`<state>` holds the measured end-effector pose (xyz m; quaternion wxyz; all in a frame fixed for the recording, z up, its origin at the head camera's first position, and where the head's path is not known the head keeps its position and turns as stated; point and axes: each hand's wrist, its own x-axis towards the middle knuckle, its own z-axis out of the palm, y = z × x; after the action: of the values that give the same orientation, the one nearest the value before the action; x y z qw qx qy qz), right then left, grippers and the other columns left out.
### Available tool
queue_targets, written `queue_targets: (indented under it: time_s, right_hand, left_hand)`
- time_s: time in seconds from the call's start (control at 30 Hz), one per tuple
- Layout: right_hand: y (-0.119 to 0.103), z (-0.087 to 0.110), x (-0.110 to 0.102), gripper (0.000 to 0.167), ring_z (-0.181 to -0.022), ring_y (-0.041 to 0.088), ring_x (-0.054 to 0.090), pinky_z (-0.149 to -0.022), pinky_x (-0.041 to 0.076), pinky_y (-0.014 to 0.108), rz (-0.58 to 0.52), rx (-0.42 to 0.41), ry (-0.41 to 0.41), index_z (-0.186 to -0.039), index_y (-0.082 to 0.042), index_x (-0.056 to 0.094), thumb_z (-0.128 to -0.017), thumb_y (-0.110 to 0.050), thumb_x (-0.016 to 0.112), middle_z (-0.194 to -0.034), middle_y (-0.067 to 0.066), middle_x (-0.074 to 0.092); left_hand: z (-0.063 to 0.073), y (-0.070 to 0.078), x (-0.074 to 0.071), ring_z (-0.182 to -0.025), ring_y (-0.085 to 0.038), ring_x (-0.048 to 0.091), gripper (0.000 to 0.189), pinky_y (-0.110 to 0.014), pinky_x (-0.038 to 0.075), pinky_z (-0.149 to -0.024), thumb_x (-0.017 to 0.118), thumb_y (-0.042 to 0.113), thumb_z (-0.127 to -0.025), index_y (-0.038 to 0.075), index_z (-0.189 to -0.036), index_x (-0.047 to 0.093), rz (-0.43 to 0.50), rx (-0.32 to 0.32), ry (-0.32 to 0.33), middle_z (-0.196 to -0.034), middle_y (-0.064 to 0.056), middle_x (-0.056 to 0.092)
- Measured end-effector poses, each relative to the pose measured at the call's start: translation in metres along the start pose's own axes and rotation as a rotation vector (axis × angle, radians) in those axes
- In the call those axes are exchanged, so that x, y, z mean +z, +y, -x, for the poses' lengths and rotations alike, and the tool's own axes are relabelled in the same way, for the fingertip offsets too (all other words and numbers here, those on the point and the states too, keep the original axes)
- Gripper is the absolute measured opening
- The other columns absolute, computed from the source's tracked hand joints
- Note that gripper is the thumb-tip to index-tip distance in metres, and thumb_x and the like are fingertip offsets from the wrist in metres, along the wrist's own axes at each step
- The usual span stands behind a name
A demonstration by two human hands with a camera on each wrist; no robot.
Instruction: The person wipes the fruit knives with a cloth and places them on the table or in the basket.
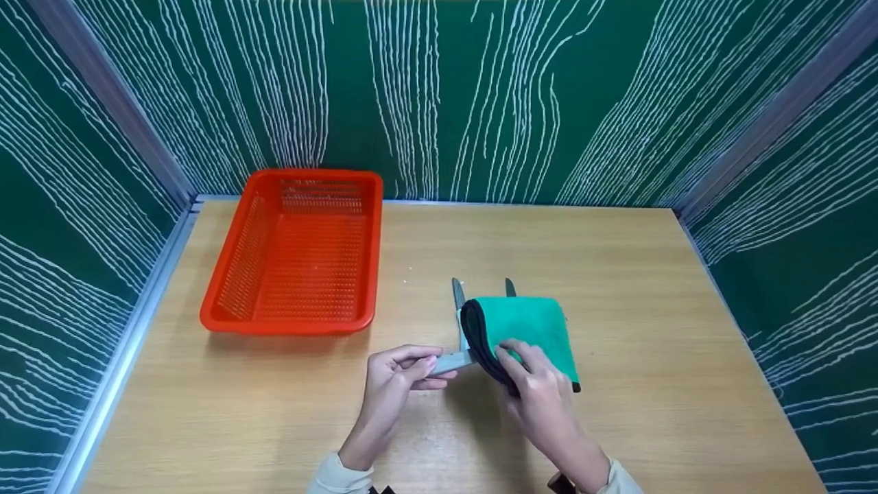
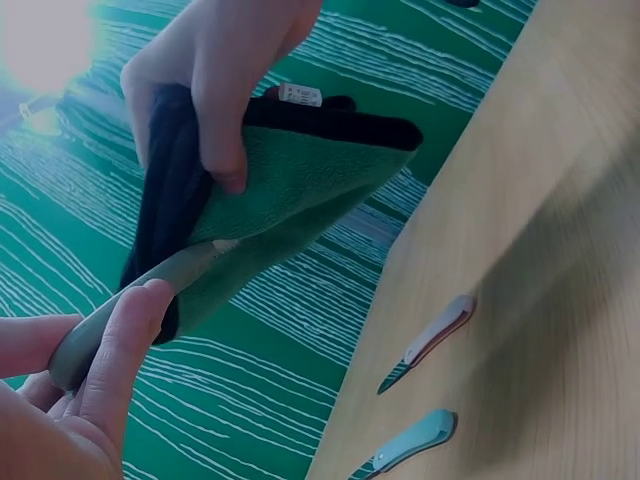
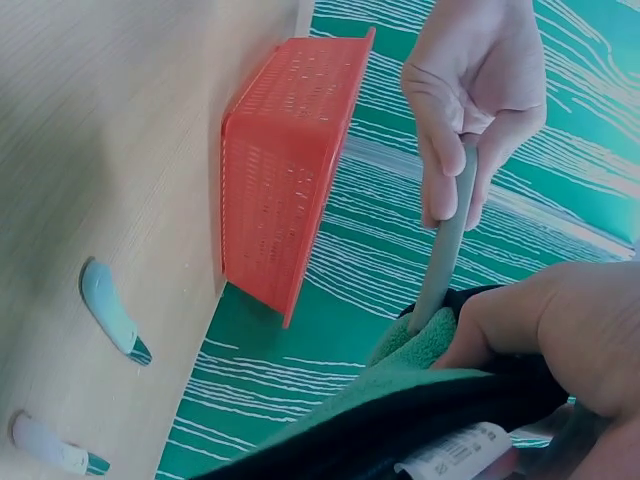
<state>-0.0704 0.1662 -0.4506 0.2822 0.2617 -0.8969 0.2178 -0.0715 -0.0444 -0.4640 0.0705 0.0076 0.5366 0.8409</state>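
Note:
My left hand [image 1: 401, 381] pinches the grey handle of a knife [image 1: 451, 362] between thumb and fingers. The knife's far end goes into the folds of a green cloth [image 1: 531, 322] with black edging, so its blade is hidden. From the other side, my right hand [image 1: 545, 398] grips the folded cloth around that end, above the table. A white label hangs from the cloth's edge in both wrist views. Two more knives lie on the table: one with a light teal handle [image 3: 106, 305], the other with a pale pinkish handle [image 2: 440, 328].
A red perforated plastic basket [image 1: 374, 274] stands on the wooden table [image 1: 603, 254] at the back left. Green walls [image 1: 466, 103] with white wavy lines enclose the table at the back and both sides.

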Motion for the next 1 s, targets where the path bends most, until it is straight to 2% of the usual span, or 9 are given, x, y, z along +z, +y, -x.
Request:
queue_targets:
  time_s: [0.17, 0.3, 0.53, 0.63, 0.73, 0.83, 1.0]
  right_hand:
    - [0.007, 0.002, -0.002, 0.042, -0.088, 0.030, 0.061, -0.071, 0.058, 0.046, 0.027, 0.026, -0.013, -0.097, 0.000, 0.073, -0.057, 0.013, 0.080, -0.102, 0.013, 0.063]
    - [0.015, 0.007, -0.004, 0.047, -0.089, 0.033, 0.061, -0.072, 0.058, 0.048, 0.016, 0.046, 0.015, -0.095, 0.001, 0.073, -0.052, 0.019, 0.076, -0.101, 0.015, 0.063]
    - [0.024, 0.011, -0.010, 0.043, -0.088, 0.038, 0.063, -0.076, 0.055, 0.054, -0.005, 0.090, 0.046, -0.094, 0.001, 0.073, -0.054, 0.016, 0.079, -0.099, 0.018, 0.063]
    - [0.028, 0.011, -0.014, 0.042, -0.085, 0.040, 0.064, -0.072, 0.055, 0.055, -0.011, 0.128, 0.041, -0.095, 0.001, 0.073, -0.056, 0.015, 0.079, -0.098, 0.018, 0.063]
    - [0.034, 0.011, -0.019, 0.040, -0.078, 0.038, 0.065, -0.065, 0.058, 0.049, -0.043, 0.176, 0.043, -0.096, 0.003, 0.072, -0.058, 0.016, 0.078, -0.095, 0.019, 0.064]
    - [0.042, 0.011, -0.026, 0.038, -0.071, 0.032, 0.066, -0.057, 0.059, 0.039, -0.080, 0.246, 0.056, -0.096, 0.004, 0.072, -0.060, 0.017, 0.075, -0.091, 0.017, 0.065]
    - [0.057, 0.013, -0.039, 0.035, -0.064, 0.024, 0.063, -0.048, 0.052, 0.018, -0.104, 0.362, 0.087, -0.093, 0.004, 0.072, -0.062, 0.019, 0.069, -0.086, 0.015, 0.067]
  left_hand:
    - [0.001, 0.002, -0.002, -0.081, -0.043, 0.067, 0.021, -0.044, 0.058, -0.072, 0.062, -0.001, -0.088, -0.015, -0.104, 0.064, 0.004, -0.012, -0.005, -0.094, -0.029, 0.067]
    - [0.002, 0.003, -0.004, -0.080, -0.043, 0.067, 0.020, -0.042, 0.058, -0.071, 0.063, -0.001, -0.087, -0.014, -0.102, 0.065, 0.015, -0.043, 0.011, -0.093, -0.028, 0.067]
    - [0.003, 0.004, -0.003, -0.080, -0.042, 0.067, 0.021, -0.042, 0.058, -0.071, 0.064, 0.000, -0.086, -0.015, -0.102, 0.064, 0.023, -0.045, 0.004, -0.092, -0.029, 0.067]
    - [0.003, 0.005, -0.006, -0.079, -0.040, 0.068, 0.021, -0.042, 0.058, -0.070, 0.063, -0.001, -0.086, -0.015, -0.102, 0.064, 0.015, -0.040, 0.005, -0.092, -0.029, 0.067]
    - [0.004, 0.005, -0.008, -0.079, -0.039, 0.068, 0.022, -0.042, 0.058, -0.071, 0.063, -0.001, -0.087, -0.015, -0.102, 0.064, 0.008, -0.036, -0.001, -0.091, -0.029, 0.067]
    - [0.004, 0.006, -0.010, -0.080, -0.041, 0.068, 0.022, -0.043, 0.058, -0.072, 0.063, -0.001, -0.087, -0.017, -0.102, 0.063, 0.013, -0.029, -0.009, -0.092, -0.030, 0.066]
    - [0.005, 0.009, -0.014, -0.082, -0.043, 0.067, 0.025, -0.044, 0.058, -0.071, 0.063, -0.001, -0.087, -0.020, -0.102, 0.060, 0.027, -0.005, -0.011, -0.092, -0.029, 0.065]
